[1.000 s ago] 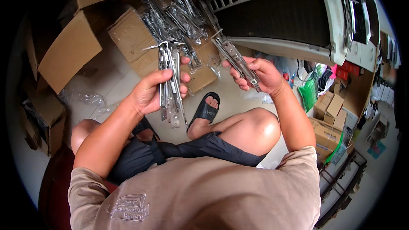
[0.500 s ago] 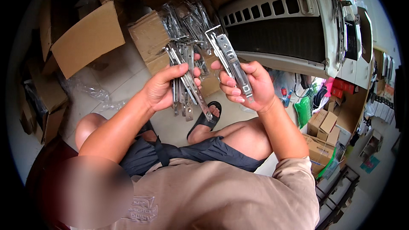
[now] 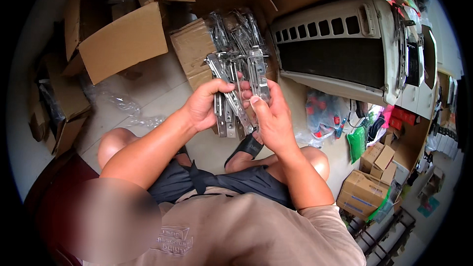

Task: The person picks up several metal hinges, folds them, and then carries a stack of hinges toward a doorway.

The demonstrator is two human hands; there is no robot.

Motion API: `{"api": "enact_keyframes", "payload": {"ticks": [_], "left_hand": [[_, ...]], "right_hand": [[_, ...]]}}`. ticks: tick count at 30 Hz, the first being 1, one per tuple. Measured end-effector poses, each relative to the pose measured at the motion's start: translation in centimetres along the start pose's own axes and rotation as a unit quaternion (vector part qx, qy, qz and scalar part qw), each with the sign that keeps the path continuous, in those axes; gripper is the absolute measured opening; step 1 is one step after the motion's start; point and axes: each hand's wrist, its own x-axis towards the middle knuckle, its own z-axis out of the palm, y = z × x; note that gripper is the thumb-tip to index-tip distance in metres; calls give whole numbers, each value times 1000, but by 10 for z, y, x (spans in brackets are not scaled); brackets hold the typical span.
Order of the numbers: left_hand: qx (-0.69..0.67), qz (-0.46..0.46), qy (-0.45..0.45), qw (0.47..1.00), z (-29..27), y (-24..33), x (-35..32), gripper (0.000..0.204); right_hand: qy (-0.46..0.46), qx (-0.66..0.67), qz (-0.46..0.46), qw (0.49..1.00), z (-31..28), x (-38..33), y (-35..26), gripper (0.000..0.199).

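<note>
My left hand (image 3: 203,107) is closed round several flat silver metal brackets (image 3: 227,122) with holes along them, their lower ends hanging below the fingers. In my right hand (image 3: 272,120) is another metal bracket (image 3: 257,64), a wider piece with a bent upper end, held upright with the thumb against its lower part. The two hands are close together, fingertips nearly meeting. Just beyond them, an open cardboard box (image 3: 189,51) holds a heap of similar brackets in clear plastic bags (image 3: 241,25). The hands partly cover how many pieces each one grips.
Open cardboard cartons (image 3: 123,42) stand at the far left, with crumpled clear plastic (image 3: 120,103) on the tiled floor. A large grey-white slotted appliance (image 3: 327,44) lies at the far right. Small cartons (image 3: 363,194) and a green packet (image 3: 355,144) sit at the right.
My right hand has moved left and nearer my left hand, turning its bracket more upright. The left hand still holds its bundle. The whole view has shifted slightly.
</note>
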Motion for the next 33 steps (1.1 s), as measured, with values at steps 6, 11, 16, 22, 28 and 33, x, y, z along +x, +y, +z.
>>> {"api": "enact_keyframes", "payload": {"ticks": [6, 11, 16, 22, 28, 33], "left_hand": [[25, 12, 11, 1000, 14, -1, -8, 44], [67, 55, 3, 996, 21, -2, -8, 38], [100, 51, 2, 994, 24, -5, -8, 37], [91, 51, -2, 995, 20, -8, -6, 40], [119, 53, -14, 991, 20, -5, -10, 48], [109, 52, -24, 992, 21, -7, -10, 43]], "right_hand": [[38, -109, -79, 990, 4, -5, 14, 47], [46, -240, -121, 962, 2, -11, 10, 55], [44, -249, -120, 960, 1, -13, 4, 57], [34, -220, -105, 969, 0, -15, 3, 58], [24, -226, -113, 967, -2, -16, 6, 60], [25, -240, -110, 964, -3, -16, 3, 61]]}}
